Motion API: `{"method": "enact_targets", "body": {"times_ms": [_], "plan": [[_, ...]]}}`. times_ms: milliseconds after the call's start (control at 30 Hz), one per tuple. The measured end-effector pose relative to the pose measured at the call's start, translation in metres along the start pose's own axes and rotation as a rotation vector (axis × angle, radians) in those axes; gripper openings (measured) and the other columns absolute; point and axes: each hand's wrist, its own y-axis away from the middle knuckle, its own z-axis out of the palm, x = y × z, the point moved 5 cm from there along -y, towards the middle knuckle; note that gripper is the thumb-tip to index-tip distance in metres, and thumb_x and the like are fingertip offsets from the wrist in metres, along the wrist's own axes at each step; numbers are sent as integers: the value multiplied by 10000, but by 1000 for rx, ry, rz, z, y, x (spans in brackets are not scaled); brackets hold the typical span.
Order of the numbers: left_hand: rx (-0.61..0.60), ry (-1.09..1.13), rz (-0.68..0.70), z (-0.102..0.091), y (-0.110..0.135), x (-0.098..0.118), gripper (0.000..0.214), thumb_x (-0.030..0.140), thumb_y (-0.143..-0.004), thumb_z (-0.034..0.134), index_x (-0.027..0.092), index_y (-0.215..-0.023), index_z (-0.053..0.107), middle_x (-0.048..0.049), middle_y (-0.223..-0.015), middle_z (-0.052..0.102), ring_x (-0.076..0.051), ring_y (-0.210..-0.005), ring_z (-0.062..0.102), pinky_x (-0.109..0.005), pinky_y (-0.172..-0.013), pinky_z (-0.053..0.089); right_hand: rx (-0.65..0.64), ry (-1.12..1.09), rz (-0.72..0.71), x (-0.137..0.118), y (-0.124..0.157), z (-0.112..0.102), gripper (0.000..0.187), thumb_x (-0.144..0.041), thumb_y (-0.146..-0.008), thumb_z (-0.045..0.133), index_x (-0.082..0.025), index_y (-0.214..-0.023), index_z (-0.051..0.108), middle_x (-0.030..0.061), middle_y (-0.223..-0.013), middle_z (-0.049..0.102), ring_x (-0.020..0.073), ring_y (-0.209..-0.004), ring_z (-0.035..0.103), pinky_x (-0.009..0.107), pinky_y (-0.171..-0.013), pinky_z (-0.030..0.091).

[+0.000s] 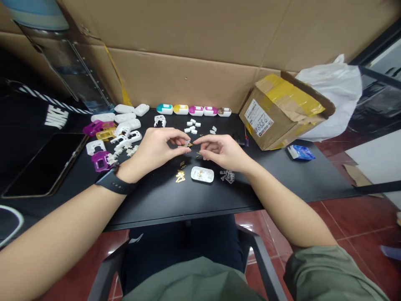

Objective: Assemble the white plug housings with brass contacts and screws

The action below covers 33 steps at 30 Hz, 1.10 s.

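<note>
My left hand [162,145] pinches a small clear-and-brass part [187,144] between thumb and fingers, above the middle of the black table. Facing it, my right hand [221,152] has its thumb and fingers closed on a thin brass-coloured piece [198,155]; its index finger reaches close to the left hand's part. Just below lies an open white plastic shell [202,174] with small bits inside. To its left is a little pile of brass contacts [180,176], and to its right a heap of clear plastic pieces [227,176].
Capped plastic units in several colours [196,110] line the back. White blocks [192,126] lie before them. White shells [124,118], purple frames [100,161] and a tablet [45,165] are at left. A cardboard box [282,110] and blue packet [301,152] stand right.
</note>
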Motion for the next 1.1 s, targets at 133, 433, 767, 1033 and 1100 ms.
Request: {"method": "enact_targets", "body": {"times_ms": [133, 433, 767, 1033, 1100], "plan": [[21, 28, -8, 0, 1, 0, 257, 387, -907, 939, 221, -1089, 863, -22, -943, 867, -183, -820, 817, -307, -845, 665, 60, -103, 31, 5, -1, -7, 226, -213, -950, 772, -156, -1168, 785, 23, -917, 761, 179, -786, 829, 293, -754, 654], [20, 93, -41, 4, 4, -1, 348, 485, -868, 970, 218, -1074, 882, -25, -899, 869, -190, -781, 825, -317, -839, 686, 40, -96, -14, 4, -2, -4, 225, -138, -917, 730, -158, -1105, 852, 25, -960, 757, 151, -821, 820, 301, -822, 683], [-87, 42, 49, 11, 2, 14, 175, 303, -985, 857, 235, -1146, 853, -16, -1044, 886, -205, -950, 858, -274, -881, 651, -5, -112, 17, 4, 0, 4, 185, -196, -909, 761, -175, -1074, 842, 40, -954, 857, 182, -817, 832, 315, -776, 660], [-7, -20, 142, 6, 1, 16, 213, 338, -1004, 846, 247, -1196, 850, -53, -1202, 864, -255, -1123, 803, -391, -1017, 599, -4, -248, 77, 5, 0, 3, 334, -197, -877, 844, -161, -1209, 848, 38, -949, 834, 156, -780, 779, 322, -792, 664], [18, 65, 125, 6, 0, 15, 233, 357, -985, 868, 253, -1193, 861, -66, -1247, 848, -263, -1177, 780, -399, -1021, 591, -40, -357, 99, 5, 0, 6, 385, -193, -874, 878, -167, -1255, 833, 16, -923, 808, 136, -761, 759, 296, -773, 654]]}}
